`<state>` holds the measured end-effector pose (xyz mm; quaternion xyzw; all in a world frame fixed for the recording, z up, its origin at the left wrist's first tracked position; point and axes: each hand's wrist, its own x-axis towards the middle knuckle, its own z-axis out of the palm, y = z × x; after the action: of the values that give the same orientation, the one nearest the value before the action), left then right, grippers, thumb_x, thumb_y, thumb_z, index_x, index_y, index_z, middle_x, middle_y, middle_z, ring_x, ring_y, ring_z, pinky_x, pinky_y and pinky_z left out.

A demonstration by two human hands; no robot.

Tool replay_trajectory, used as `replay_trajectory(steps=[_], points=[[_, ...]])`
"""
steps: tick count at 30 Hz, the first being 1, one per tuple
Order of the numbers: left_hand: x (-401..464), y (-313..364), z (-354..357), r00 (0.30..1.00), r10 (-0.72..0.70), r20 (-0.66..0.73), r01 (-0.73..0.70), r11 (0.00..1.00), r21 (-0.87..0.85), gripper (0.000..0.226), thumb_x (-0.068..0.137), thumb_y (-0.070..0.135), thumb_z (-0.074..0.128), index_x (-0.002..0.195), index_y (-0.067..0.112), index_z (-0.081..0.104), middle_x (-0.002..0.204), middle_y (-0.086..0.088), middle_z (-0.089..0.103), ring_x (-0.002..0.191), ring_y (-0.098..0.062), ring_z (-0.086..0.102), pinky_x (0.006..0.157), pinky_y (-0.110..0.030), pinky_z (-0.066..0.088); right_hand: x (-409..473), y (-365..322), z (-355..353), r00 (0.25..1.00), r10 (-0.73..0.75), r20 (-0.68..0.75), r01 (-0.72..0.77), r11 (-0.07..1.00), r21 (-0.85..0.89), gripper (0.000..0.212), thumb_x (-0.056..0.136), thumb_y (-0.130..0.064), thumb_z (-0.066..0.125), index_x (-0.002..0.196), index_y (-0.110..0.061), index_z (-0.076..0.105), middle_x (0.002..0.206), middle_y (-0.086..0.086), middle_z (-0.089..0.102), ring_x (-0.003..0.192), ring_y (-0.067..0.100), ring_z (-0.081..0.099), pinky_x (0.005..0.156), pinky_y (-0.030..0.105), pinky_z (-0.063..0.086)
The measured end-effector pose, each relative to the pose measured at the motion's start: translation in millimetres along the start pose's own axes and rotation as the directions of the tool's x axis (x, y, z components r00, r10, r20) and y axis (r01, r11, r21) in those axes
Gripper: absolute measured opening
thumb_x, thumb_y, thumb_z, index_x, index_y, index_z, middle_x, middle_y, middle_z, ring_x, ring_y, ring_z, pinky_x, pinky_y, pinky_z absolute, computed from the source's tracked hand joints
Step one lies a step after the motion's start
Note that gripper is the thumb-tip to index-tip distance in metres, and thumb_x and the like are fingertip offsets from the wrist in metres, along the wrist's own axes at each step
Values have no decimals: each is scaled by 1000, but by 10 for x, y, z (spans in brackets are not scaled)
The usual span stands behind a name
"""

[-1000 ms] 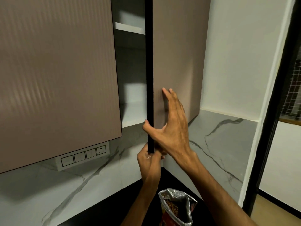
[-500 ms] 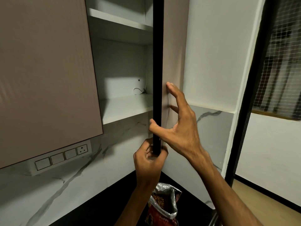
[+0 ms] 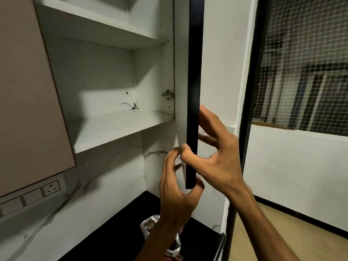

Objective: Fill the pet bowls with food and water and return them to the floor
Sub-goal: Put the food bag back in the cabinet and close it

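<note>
Both hands are raised to an upper cabinet door [image 3: 195,72], which stands swung open and shows me its black edge. My right hand [image 3: 220,162] grips that edge low down, thumb on the inner side and fingers on the outer face. My left hand [image 3: 175,200] holds the door's bottom corner loosely, thumb under the corner and fingers on the inner face. An opened silver and red pet food bag [image 3: 148,226] stands on the black counter [image 3: 116,234] below my left arm, partly hidden by it. No pet bowl is in view.
Inside the cabinet are bare white shelves [image 3: 113,129] and a loose wire [image 3: 130,107] at the back. The neighbouring brown door [image 3: 22,110] is closed, with a switch panel [image 3: 33,193] beneath it. A black door frame [image 3: 252,91] and a meshed window [image 3: 305,63] lie to the right.
The cabinet door has swung from barely ajar to wide open, exposing the shelves. Both hands moved with its edge, and my left hand's fingers have loosened at the bottom corner.
</note>
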<state>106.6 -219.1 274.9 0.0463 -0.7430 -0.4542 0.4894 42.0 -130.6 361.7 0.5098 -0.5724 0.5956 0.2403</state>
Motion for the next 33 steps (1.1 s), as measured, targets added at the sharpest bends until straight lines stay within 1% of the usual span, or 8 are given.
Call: replay_trajectory(steps=[5,11,14,18,20,25,29,33], points=[[20,-42,300,997,5,82,0,998,-58,103,68,22,78,158,33,29,159,19,38,149,-5,37,121,-47,39,-45,79,-302,999,27,-36,-27,1000,-14,81,83,-15,77,157,-19,44,148,-13,59,135,0,56,97,13,51],[49,-23,734,993,45,112,-41,998,-36,116,67,51,82,161,33,16,169,16,21,157,-5,19,122,-29,26,-83,135,-628,994,55,-95,-60,996,-59,68,87,-26,70,151,-31,47,131,-35,63,122,-3,64,91,10,52],[43,-8,951,993,77,87,-79,997,15,118,67,53,81,161,32,13,171,13,14,158,-6,13,125,-31,24,-106,210,-774,988,63,-138,-77,992,-98,64,90,-17,69,147,-37,47,127,-40,63,118,-6,65,87,9,53],[53,45,1201,992,88,87,-96,990,100,118,66,68,73,159,36,7,172,10,10,159,-6,6,128,-49,20,-144,372,-984,979,80,-189,-101,989,-104,58,95,-10,68,148,-27,50,129,-33,65,118,-3,66,87,15,57],[67,70,1320,992,84,99,-96,987,125,120,66,76,68,160,35,5,173,10,7,158,-4,2,130,-49,14,-152,455,-1097,971,97,-216,-121,988,-98,54,98,-15,67,147,-32,52,129,-27,68,118,2,68,85,20,60],[162,57,1645,983,80,165,-111,976,186,119,69,84,57,163,27,10,173,10,0,158,-4,-2,130,-49,4,-123,746,-1392,930,172,-324,-210,974,-88,55,99,-21,69,151,-17,51,131,-2,71,116,14,71,88,35,64],[287,-9,1918,973,76,218,-129,962,241,115,75,91,43,164,27,9,173,10,-7,158,-3,-7,130,-50,2,-33,1003,-1612,897,232,-377,-280,957,-77,52,101,-12,65,151,-17,51,131,-1,71,116,16,71,93,43,62],[437,-150,2168,969,77,235,-149,941,303,104,82,82,44,165,30,9,174,7,-9,158,-5,-7,129,-52,1,87,1244,-1780,876,269,-400,-312,949,-45,46,103,-9,62,142,-32,53,129,-7,71,116,11,70,96,35,61]])
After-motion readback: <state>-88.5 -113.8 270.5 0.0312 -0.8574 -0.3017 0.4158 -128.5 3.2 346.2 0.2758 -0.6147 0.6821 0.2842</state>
